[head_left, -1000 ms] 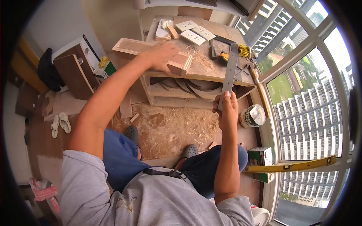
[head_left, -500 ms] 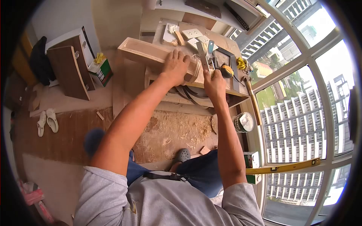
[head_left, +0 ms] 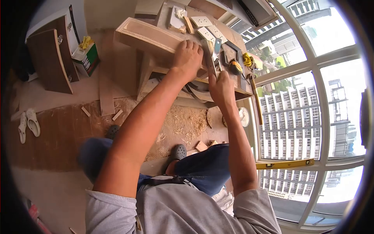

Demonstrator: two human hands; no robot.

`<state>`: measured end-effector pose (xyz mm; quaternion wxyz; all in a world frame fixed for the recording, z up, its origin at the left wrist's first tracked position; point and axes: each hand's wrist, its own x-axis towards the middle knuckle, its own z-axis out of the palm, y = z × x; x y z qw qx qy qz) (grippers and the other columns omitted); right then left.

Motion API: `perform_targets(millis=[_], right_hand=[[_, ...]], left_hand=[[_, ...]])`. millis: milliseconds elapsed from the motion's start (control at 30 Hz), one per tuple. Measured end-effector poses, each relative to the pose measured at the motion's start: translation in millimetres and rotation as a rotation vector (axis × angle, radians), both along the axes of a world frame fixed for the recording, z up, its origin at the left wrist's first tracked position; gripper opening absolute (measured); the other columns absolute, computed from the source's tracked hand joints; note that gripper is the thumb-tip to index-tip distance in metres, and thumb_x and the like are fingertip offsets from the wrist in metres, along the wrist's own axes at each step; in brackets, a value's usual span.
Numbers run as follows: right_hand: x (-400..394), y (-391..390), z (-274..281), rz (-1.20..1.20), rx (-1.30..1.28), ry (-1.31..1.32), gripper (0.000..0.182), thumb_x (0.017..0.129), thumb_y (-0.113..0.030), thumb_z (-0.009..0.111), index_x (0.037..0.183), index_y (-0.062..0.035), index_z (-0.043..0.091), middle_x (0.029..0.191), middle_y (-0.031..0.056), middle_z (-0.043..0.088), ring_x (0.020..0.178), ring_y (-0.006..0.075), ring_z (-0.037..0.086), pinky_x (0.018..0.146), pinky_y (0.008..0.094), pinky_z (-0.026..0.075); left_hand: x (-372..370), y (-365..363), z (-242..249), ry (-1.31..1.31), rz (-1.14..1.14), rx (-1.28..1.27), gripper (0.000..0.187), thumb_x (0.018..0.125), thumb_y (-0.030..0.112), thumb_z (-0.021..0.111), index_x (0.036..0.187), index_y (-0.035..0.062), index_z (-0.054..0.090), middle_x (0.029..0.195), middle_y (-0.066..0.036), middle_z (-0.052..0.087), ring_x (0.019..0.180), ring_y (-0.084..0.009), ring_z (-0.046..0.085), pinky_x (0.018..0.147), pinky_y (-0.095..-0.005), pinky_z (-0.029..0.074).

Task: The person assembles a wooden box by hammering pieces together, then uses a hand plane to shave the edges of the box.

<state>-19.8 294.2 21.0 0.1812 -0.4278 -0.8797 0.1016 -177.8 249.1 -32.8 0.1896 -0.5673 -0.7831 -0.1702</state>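
My left hand (head_left: 187,60) lies over the right end of a long wooden panel (head_left: 152,35) with a raised moulded border, its fingers curled over the top edge. The panel rests tilted on a wooden work box (head_left: 145,86). In my right hand (head_left: 222,89) is a flat metal bar (head_left: 209,56), like a file or blade; its exact kind cannot be made out. The bar stands close beside the panel's right end, and whether they touch is hard to see. Just beyond my right hand lie a blue-handled tool (head_left: 217,46) and a yellow-and-black tape measure (head_left: 235,67).
White socket plates (head_left: 201,21) and a small dark frame (head_left: 231,52) lie on the worktop. A hammer (head_left: 255,97) leans along its right side by the windows. Wood shavings (head_left: 183,121) and offcuts (head_left: 201,146) cover the floor. A yellow spirit level (head_left: 286,164) sticks out at right.
The whole view has shifted, so the worktop and panel appear higher and larger. The metal bar now sits closer to my left hand. Both hands keep their hold.
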Motion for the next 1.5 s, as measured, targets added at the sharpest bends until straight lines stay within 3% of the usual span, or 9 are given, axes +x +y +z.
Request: perform_targets(millis=[200,300,533,700,867,1033,1200,1367,1500], right_hand=[[-46,64,3,0.0,0.019,-0.108,0.053,0.099,-0.041,0.061,0.104,0.0111,0.063,0.099,0.0399,0.07,0.099,0.0538,0.069,0.09,0.0555,0.055],[-13,12,-1,-0.051,0.021,-0.118,0.049,0.099,-0.038,0.063,0.102,0.0102,0.061,0.096,0.0401,0.069,0.097,0.055,0.069,0.088,0.0577,0.054],[-47,61,10,-0.001,0.003,-0.109,0.06,0.099,-0.047,0.058,0.101,0.0126,0.066,0.098,0.0421,0.068,0.103,0.0546,0.069,0.09,0.0551,0.054],[5,9,0,0.042,0.045,-0.105,0.059,0.1,-0.047,0.058,0.103,0.0116,0.063,0.096,0.0414,0.068,0.101,0.0549,0.068,0.089,0.0564,0.054],[-38,70,0,0.038,0.078,-0.15,0.056,0.1,-0.046,0.058,0.102,0.0098,0.063,0.095,0.0389,0.069,0.098,0.0553,0.068,0.085,0.0573,0.053],[6,1,5,-0.007,-0.013,-0.135,0.054,0.098,-0.044,0.062,0.099,0.0097,0.062,0.096,0.0413,0.067,0.1,0.0554,0.068,0.087,0.0573,0.053],[-44,55,8,0.052,0.084,-0.127,0.057,0.099,-0.045,0.058,0.103,0.0111,0.064,0.096,0.0414,0.068,0.098,0.0568,0.068,0.088,0.0576,0.054],[8,13,-7,0.169,0.098,-0.038,0.048,0.099,-0.038,0.062,0.105,0.0098,0.061,0.093,0.0393,0.068,0.094,0.0561,0.068,0.084,0.0582,0.054],[-31,37,13,0.016,0.003,-0.166,0.054,0.1,-0.042,0.06,0.104,0.0114,0.062,0.098,0.0406,0.069,0.099,0.0544,0.069,0.088,0.0567,0.054]], left_hand=[[2,-6,4,0.067,0.065,-0.034,0.061,0.083,0.026,0.075,0.137,0.0007,0.06,0.137,-0.018,0.063,0.134,-0.0321,0.054,0.114,-0.0416,0.038],[0,-1,-4,0.005,0.009,0.034,0.076,0.072,0.022,0.081,0.137,-0.0063,0.055,0.134,-0.021,0.061,0.132,-0.0354,0.053,0.117,-0.0411,0.037],[1,-6,-3,0.041,0.004,-0.007,0.075,0.075,0.026,0.08,0.138,-0.0068,0.055,0.135,-0.021,0.061,0.131,-0.0354,0.053,0.117,-0.0415,0.037],[-1,1,-6,-0.005,-0.007,0.052,0.075,0.074,0.026,0.081,0.137,-0.0068,0.056,0.134,-0.021,0.061,0.13,-0.0352,0.054,0.117,-0.0416,0.037],[-1,-5,-3,0.027,0.004,-0.021,0.075,0.075,0.03,0.083,0.137,-0.006,0.057,0.136,-0.021,0.061,0.133,-0.0348,0.054,0.118,-0.0416,0.037],[1,0,-5,0.003,-0.005,-0.02,0.084,0.071,0.032,0.087,0.139,-0.0053,0.055,0.136,-0.02,0.061,0.133,-0.0341,0.053,0.118,-0.041,0.037],[0,-4,-4,0.069,0.036,0.032,0.079,0.071,0.032,0.087,0.134,-0.004,0.058,0.136,-0.02,0.061,0.131,-0.0341,0.054,0.119,-0.0409,0.036],[4,-1,-8,0.018,0.009,0.019,0.076,0.071,0.032,0.086,0.132,-0.0044,0.059,0.136,-0.022,0.06,0.133,-0.0355,0.053,0.119,-0.0418,0.036],[1,-3,-7,0.029,0.011,0.029,0.075,0.073,0.032,0.086,0.131,-0.005,0.059,0.136,-0.022,0.06,0.134,-0.0366,0.052,0.12,-0.0431,0.035]])
